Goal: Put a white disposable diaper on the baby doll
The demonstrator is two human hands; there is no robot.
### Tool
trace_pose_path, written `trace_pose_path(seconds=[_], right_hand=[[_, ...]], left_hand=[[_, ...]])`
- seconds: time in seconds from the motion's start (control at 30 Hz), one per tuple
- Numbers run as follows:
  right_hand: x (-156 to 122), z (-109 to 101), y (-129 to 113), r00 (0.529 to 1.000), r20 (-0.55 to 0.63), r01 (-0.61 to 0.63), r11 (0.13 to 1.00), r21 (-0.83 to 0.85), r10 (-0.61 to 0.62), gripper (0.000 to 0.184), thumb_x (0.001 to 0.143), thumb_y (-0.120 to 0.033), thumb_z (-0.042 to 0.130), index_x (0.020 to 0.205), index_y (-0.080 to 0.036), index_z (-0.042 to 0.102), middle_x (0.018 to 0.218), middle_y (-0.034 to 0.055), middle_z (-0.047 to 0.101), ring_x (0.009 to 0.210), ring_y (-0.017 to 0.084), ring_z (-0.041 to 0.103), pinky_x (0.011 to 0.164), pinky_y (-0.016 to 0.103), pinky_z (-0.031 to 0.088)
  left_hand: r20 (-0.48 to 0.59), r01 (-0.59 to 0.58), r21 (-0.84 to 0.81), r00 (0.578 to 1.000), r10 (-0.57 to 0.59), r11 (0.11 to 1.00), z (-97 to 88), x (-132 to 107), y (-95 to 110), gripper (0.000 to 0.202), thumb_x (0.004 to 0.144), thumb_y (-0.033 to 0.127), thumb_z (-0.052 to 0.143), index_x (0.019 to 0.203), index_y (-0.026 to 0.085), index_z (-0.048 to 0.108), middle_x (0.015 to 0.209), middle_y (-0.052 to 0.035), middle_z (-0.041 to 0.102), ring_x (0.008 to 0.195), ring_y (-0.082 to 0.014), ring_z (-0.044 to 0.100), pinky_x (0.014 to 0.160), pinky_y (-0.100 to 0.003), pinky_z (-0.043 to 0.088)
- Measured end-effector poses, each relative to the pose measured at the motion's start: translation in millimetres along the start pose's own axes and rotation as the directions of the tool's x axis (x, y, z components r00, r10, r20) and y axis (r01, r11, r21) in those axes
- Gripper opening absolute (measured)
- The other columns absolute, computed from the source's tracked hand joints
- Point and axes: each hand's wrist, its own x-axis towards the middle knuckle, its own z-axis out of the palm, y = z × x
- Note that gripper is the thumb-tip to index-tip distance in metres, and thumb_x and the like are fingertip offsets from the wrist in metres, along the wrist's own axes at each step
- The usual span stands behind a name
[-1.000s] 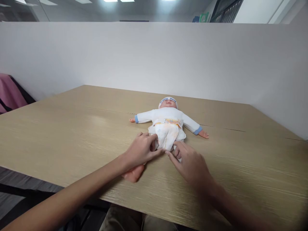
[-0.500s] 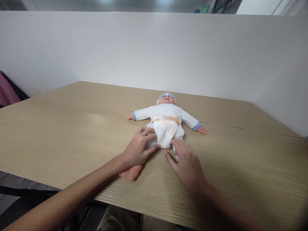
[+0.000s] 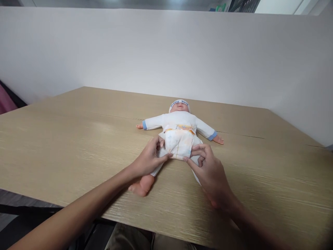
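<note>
A baby doll (image 3: 178, 118) in a white top with blue cuffs lies on its back, arms spread, head towards the wall. Around its hips is a white diaper (image 3: 179, 141) with an orange patterned waistband. My left hand (image 3: 152, 154) pinches the diaper's lower edge on the left side, thumb at the crotch and fingers curled. On the right, my right hand (image 3: 206, 161) grips the opposite edge between thumb and fingers. The doll's left-side foot (image 3: 142, 185) shows below my left wrist; most of the other leg is hidden behind my right hand.
The doll rests on a wooden table (image 3: 78, 149) with a thin seam across it. A white partition (image 3: 166, 55) stands behind the far edge. Something pink and black (image 3: 7, 99) is at the far left. My lap (image 3: 135, 238) shows under the near edge.
My right hand has shifted slightly right and its thumb has come onto the diaper's lower edge. The crotch part is now spread wider and flatter. My left hand has barely moved.
</note>
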Motion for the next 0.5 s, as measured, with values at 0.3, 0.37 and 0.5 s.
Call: trace_pose_path(seconds=[0.3, 0.37, 0.5], right_hand=[[0.0, -8.8, -6.8, 0.994, 0.079, 0.089, 0.991, -0.1, -0.081, 0.025, 0.097, -0.049, 0.073, 0.098, -0.025, 0.081, 0.089, 0.004, 0.083, 0.07, 0.023, 0.065, 0.069, 0.035, 0.044], [1.1, -7.1, -8.8, 0.991, 0.098, 0.103, 0.992, -0.078, -0.095, 0.025, 0.098, -0.047, 0.072, 0.097, -0.025, 0.083, 0.09, 0.0047, 0.082, 0.072, 0.023, 0.065, 0.068, 0.034, 0.044], [2.2, -2.7, -7.7, 0.995, 0.095, 0.018, 1.0, 0.011, -0.019, 0.03, 0.096, -0.052, 0.072, 0.093, -0.024, 0.081, 0.074, 0.0001, 0.067, 0.062, 0.019, 0.051, 0.06, 0.031, 0.037]], left_hand=[[-0.07, 0.089, 0.048, 0.994, -0.086, 0.995, 3.1, -4.8, 4.8, 0.036, 0.087, 0.047, 0.089, 0.107, 0.023, 0.071, 0.117, -0.0071, 0.077, 0.111, -0.0284, 0.066, 0.101, -0.044, 0.049], [-0.03, 0.134, 0.069, 0.991, -0.133, 0.989, 0.6, -2.4, 10.1, 0.038, 0.086, 0.053, 0.088, 0.105, 0.022, 0.075, 0.109, -0.0059, 0.078, 0.107, -0.0296, 0.067, 0.096, -0.044, 0.052], [0.179, 0.224, -0.131, 0.964, -0.199, 0.966, -5.7, 5.3, 18.3, 0.036, 0.093, 0.058, 0.08, 0.103, 0.023, 0.079, 0.112, -0.0066, 0.082, 0.113, -0.0319, 0.072, 0.1, -0.045, 0.056]])
